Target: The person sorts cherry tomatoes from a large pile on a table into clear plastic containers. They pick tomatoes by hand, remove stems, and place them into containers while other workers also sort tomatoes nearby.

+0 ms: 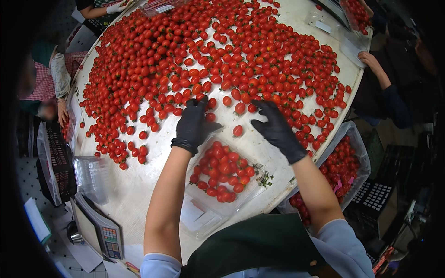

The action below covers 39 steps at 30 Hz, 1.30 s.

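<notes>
A spread of red cherry tomatoes (148, 55) covers the far part of the white table. My left hand (192, 124), in a black glove, is at the near edge of the spread, thumb apart from the fingers. A couple of tomatoes (210, 116) lie in the gap by its thumb; whether they touch the glove I cannot tell. My right hand (274, 129), gloved alike, is open beside other tomatoes, its fingers apart. One loose tomato (238, 130) lies between my hands. Just nearer to me sits a clear plastic box (241, 197) with several tomatoes in it.
Stacked clear boxes (90, 178) and a scale (104, 231) are at the left. A lined crate of tomatoes (343, 162) stands off the table's right edge. Green stem bits (265, 180) lie by the box. Other people's hands (368, 60) are around the table's edges.
</notes>
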Each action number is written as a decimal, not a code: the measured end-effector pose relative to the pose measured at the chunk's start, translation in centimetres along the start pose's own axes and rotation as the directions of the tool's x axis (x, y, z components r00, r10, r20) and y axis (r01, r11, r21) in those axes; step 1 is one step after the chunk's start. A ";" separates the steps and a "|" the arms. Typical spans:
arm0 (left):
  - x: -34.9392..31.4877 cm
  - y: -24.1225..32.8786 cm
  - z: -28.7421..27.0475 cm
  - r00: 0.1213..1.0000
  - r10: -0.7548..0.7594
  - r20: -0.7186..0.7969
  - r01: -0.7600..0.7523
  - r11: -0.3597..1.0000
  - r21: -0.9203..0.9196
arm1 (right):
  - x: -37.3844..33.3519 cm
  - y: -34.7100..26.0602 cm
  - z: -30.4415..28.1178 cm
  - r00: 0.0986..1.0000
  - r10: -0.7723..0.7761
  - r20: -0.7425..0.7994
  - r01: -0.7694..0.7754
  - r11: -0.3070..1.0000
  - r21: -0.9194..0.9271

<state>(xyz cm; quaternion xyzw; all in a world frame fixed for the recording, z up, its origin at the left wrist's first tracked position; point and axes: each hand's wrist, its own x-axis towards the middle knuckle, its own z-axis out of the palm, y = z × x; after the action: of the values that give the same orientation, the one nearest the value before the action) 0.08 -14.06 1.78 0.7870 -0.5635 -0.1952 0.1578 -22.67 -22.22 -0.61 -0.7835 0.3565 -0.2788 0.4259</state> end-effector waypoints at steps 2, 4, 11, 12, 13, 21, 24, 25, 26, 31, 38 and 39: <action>0.5 0.1 0.3 0.999 0.032 0.010 -0.032 0.999 -0.022 | 1.8 -0.8 3.1 0.994 -0.111 -0.011 0.104 0.963 -0.250; 1.0 -1.0 1.4 0.997 0.075 -0.001 -0.075 0.995 -0.073 | 2.4 -2.6 5.4 0.996 -0.063 0.064 0.085 0.896 -0.435; 2.1 0.3 1.1 0.998 0.063 0.024 -0.065 0.993 0.096 | 4.7 -3.8 8.9 0.996 0.077 0.054 -0.039 0.859 -0.510; 2.1 0.3 1.0 0.999 0.044 0.023 -0.046 0.992 0.119 | 4.8 -3.5 8.9 0.997 0.042 0.061 -0.006 0.865 -0.501; 2.2 0.4 1.1 0.999 0.024 0.023 -0.027 0.990 0.142 | 4.8 -2.9 8.9 0.998 0.008 0.067 0.026 0.870 -0.492; -2.0 -3.6 0.2 0.944 -0.082 -0.320 -0.092 0.866 -0.492 | 1.2 -6.2 3.5 0.981 0.137 0.140 -0.175 0.933 0.314; -6.7 0.4 -3.4 0.954 -0.285 0.091 0.225 0.485 -0.845 | -2.7 -8.3 1.9 0.886 0.098 0.454 -0.291 0.879 0.378; -8.4 0.9 -3.3 0.968 -0.238 0.076 0.187 0.490 -0.851 | -3.7 -9.0 1.8 0.882 0.013 0.471 -0.153 0.953 0.260; -9.7 1.5 -2.9 0.981 -0.187 0.059 0.145 0.492 -0.859 | -4.3 -9.6 1.7 0.866 -0.069 0.495 0.001 0.991 0.136; -13.4 2.3 -1.2 0.995 -0.091 0.039 0.083 0.545 -0.834 | -4.0 -8.5 1.5 0.909 -0.030 0.416 -0.035 0.989 0.146; -9.3 1.0 -1.0 0.990 0.001 -0.138 -0.086 0.790 -0.607 | 1.9 -1.9 3.9 0.850 -0.259 0.458 0.390 0.895 -0.218; -7.3 0.7 -1.1 0.958 0.071 -0.276 -0.184 0.893 -0.410 | 2.0 -1.9 4.3 0.841 -0.232 0.489 0.399 0.877 -0.270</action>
<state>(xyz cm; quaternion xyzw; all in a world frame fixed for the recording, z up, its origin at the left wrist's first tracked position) -2.04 -7.34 4.01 0.7119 -0.5322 -0.2018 0.4114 -17.65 -21.04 -0.75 -0.9389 0.1589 -0.0905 0.2915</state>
